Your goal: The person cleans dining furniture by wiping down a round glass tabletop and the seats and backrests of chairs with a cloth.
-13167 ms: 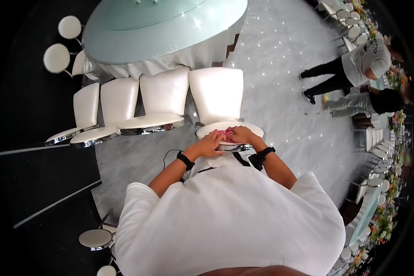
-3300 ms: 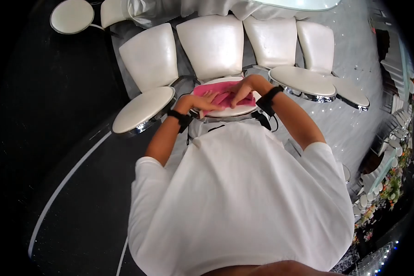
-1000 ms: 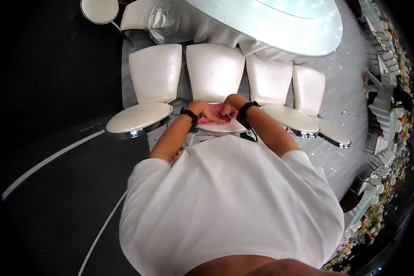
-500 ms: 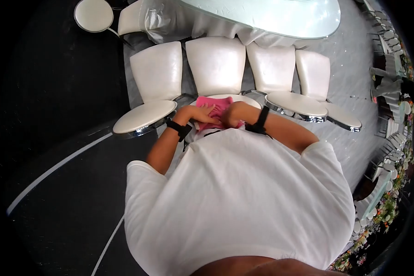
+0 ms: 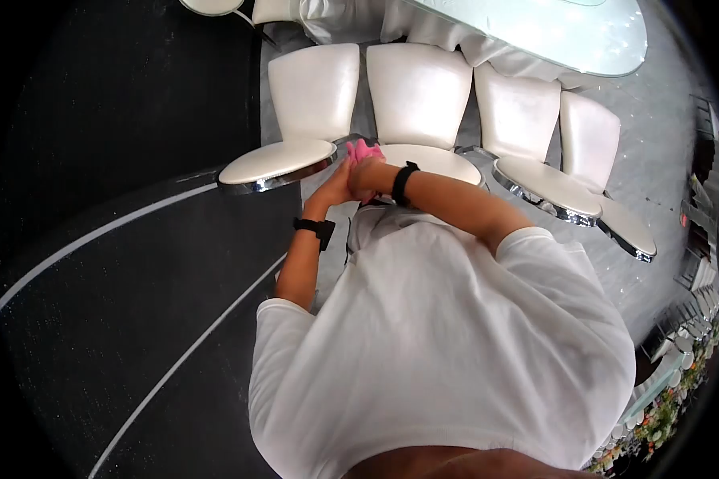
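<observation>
A crumpled pink cloth (image 5: 363, 149) is bunched up between my two hands, in front of the round white seat of a chair (image 5: 431, 162). My right hand (image 5: 366, 179) is closed on the cloth, its fingers turned inward. Against it lies my left hand (image 5: 339, 185), also closed around the bunched cloth, though its fingers are partly hidden behind the right hand. Each wrist wears a black band. Part of the cloth sticks out above the hands; the rest is covered by them.
More white chairs with chrome-rimmed seats stand on both sides, such as the left chair (image 5: 278, 162) and the right chair (image 5: 547, 188). Behind them is a glass-topped table (image 5: 567, 36) with a pale skirt. Farther right are more chairs and flowers (image 5: 661, 415).
The cloth was spread over the middle chair's seat with my left hand flat on it. It is now lifted and gathered between both hands, farther left. The view has shifted.
</observation>
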{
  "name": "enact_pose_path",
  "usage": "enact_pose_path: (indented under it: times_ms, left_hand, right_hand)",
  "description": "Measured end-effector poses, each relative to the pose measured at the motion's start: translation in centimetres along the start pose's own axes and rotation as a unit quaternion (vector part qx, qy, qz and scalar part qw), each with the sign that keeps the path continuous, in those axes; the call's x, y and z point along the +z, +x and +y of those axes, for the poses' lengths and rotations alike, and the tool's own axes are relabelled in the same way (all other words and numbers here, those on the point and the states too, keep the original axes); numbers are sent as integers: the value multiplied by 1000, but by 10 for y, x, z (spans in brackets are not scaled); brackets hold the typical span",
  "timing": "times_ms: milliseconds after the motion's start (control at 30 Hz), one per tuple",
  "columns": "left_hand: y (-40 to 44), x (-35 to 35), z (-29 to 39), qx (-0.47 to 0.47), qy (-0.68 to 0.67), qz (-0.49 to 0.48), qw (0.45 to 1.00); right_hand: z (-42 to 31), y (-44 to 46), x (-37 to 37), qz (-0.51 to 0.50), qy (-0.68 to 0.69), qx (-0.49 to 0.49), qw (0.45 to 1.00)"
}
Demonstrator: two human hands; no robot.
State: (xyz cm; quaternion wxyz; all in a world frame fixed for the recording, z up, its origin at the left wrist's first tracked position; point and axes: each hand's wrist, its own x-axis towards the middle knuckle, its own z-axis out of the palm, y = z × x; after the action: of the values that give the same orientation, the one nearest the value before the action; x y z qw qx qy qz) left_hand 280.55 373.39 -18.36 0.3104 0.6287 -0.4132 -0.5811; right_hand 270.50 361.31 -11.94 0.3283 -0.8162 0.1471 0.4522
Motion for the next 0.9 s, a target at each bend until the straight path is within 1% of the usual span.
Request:
enact_pose_path:
  times_ms: [33,67,100,133,167,233,267,333,367,400,433,467,533,567,633,667,700,733,767,800,833,900]
  left_hand:
    - [-8,8,42,-4,-3,0,1000]
    - [-15,20,97,76,-16,-2,997]
    - [-19,30,124,154,-28,-4,988]
    - [-13,33,121,165,239,50,956]
    - [-15,40,124,161,235,45,957]
    - [-8,57,143,140,312,-12,940]
    - [-1,71,153,156,346,-14,925]
    - [14,97,178,171,346,-39,922]
    - [22,112,184,184,352,-58,916]
    - [31,130,181,190,346,-68,916]
    - [41,149,179,166,370,-59,912]
    - [51,165,177,144,394,-49,906]
    - [70,184,179,158,398,-77,900]
    - [76,192,180,163,407,-97,893]
    - [81,208,175,192,401,-93,891]
    - [79,216,170,228,460,-51,857]
    - [76,220,163,259,517,-9,816]
    - [73,219,154,261,512,-9,819]
    - [67,209,152,289,510,-7,810]
    - [62,199,150,318,508,-5,801]
    - [57,187,148,321,505,-5,801]
    - [40,147,166,275,423,-113,856]
  right_hand:
    - [6,-16,10,-5,1,-2,1000]
    - [12,-52,19,144,-78,-39,986]
    - [16,-91,12,288,-152,-76,942]
    - [17,-132,-15,124,-186,-78,971]
    - [24,-137,-6,119,-182,-78,973]
    - [54,-154,14,129,-56,-92,986]
    - [69,-164,26,127,-53,-85,987]
    - [96,-183,57,196,-91,-38,976]
    - [109,-189,69,192,-85,-29,977]
    - [122,-195,81,228,-71,-12,971]
    - [133,-200,93,263,-58,5,963]
    - [147,-201,106,259,-55,18,964]
    - [170,-197,132,400,64,-43,913]
    - [173,-196,143,397,60,-30,915]
    - [180,-191,158,432,158,-10,888]
    - [174,-188,157,429,102,16,898]
    - [171,-188,156,424,96,20,900]
    - [165,-186,157,403,71,71,910]
    - [154,-187,151,382,47,122,915]
    - [143,-191,142,365,0,140,920]
    - [136,-191,137,364,-1,144,920]
    - [126,-186,125,395,15,74,915]
